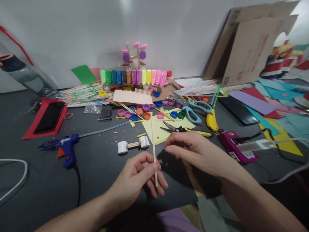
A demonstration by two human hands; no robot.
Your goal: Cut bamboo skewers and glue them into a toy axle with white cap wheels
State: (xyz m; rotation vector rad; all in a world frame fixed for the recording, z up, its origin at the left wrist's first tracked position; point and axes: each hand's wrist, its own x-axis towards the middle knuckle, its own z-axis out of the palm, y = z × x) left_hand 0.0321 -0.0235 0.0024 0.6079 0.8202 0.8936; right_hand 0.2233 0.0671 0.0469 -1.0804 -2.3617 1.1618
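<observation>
My left hand (142, 175) holds a thin wooden stick (154, 138) between thumb and fingers, pointing away from me, its far end over the yellow paper (159, 130). To its right, my right hand (190, 149) hovers above the dark table with fingers curled and thumb near the index finger; whether anything small is in it is hidden. Just beyond my left hand lies a piece made of white rolls (122, 147) joined by short sticks. Black-and-yellow pliers (181, 129) rest on the paper behind my right hand.
A blue glue gun (70, 149) lies left, its cord running toward me. Colourful caps (146, 116), blue-handled scissors (191, 114) and clay packs (135, 77) sit behind. At right are a purple power block (238, 146) with cables, a black phone (238, 109) and leaning cardboard (253, 48).
</observation>
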